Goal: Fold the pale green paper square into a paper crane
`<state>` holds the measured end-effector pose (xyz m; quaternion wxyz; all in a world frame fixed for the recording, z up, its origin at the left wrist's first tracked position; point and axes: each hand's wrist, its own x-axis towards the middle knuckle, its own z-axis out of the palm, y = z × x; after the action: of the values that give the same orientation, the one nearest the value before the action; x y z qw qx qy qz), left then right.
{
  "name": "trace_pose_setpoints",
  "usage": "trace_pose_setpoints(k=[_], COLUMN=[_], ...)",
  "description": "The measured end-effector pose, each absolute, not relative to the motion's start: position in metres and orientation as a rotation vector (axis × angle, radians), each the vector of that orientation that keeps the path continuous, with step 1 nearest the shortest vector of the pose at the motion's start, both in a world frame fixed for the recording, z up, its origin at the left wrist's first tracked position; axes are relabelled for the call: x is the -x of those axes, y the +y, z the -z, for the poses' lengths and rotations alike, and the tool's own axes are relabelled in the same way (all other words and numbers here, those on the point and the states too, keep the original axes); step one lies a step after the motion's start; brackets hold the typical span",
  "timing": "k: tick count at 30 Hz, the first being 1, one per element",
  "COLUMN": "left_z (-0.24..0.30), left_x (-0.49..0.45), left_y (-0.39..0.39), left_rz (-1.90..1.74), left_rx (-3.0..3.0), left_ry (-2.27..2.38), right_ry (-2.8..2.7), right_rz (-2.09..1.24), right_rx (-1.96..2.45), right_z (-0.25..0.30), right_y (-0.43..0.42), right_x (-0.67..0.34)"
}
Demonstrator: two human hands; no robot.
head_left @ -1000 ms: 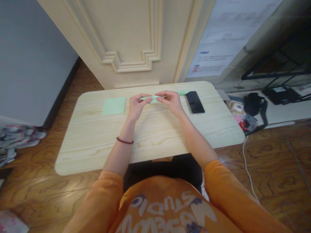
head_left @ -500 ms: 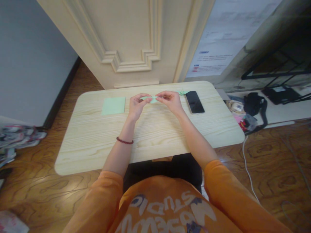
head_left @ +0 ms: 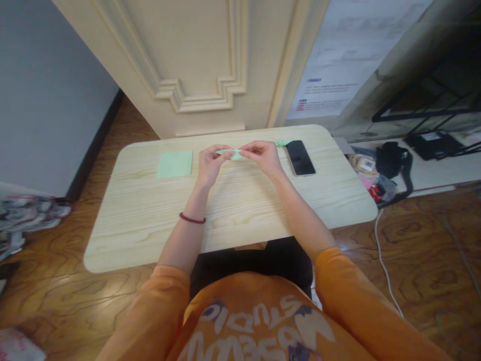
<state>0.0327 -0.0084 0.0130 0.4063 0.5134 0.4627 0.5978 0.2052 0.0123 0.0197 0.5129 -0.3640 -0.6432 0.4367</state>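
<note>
Between my two hands is a small folded piece of light green paper (head_left: 236, 155), held above the far half of the table. My left hand (head_left: 211, 163) pinches its left side between thumb and fingers. On the right side, the thumb and forefinger of my right hand (head_left: 265, 156) grip the same paper. My fingers cover part of the folds. A flat stack of square light green paper (head_left: 175, 164) lies left of my left hand. Just beyond my right hand, a small green folded paper piece (head_left: 280, 143) shows near a black phone (head_left: 300, 158).
The pale wood-grain table (head_left: 150, 215) has rounded corners and stands against a cream panelled door (head_left: 195, 60). Right of it, a low white shelf (head_left: 432, 173) carries a black bag (head_left: 391, 159) and small items. A white cable (head_left: 381, 255) hangs beside the table.
Both hands keep their hold on the folded paper, whose visible shape between the fingertips differs slightly. The whole view has shifted a little.
</note>
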Motion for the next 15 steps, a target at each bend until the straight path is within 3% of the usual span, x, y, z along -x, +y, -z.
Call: trace_pose_setpoints(k=[15], left_z=[-0.015], left_x=[-0.0358], left_y=[-0.0092], left_rz=[-1.555], left_rx=[-1.258], left_ry=[1.153], right_ry=[-1.513], right_rz=[-1.03], right_rx=[0.907], right_z=[-0.0222], right_y=[0.0102], right_x=[-0.2022])
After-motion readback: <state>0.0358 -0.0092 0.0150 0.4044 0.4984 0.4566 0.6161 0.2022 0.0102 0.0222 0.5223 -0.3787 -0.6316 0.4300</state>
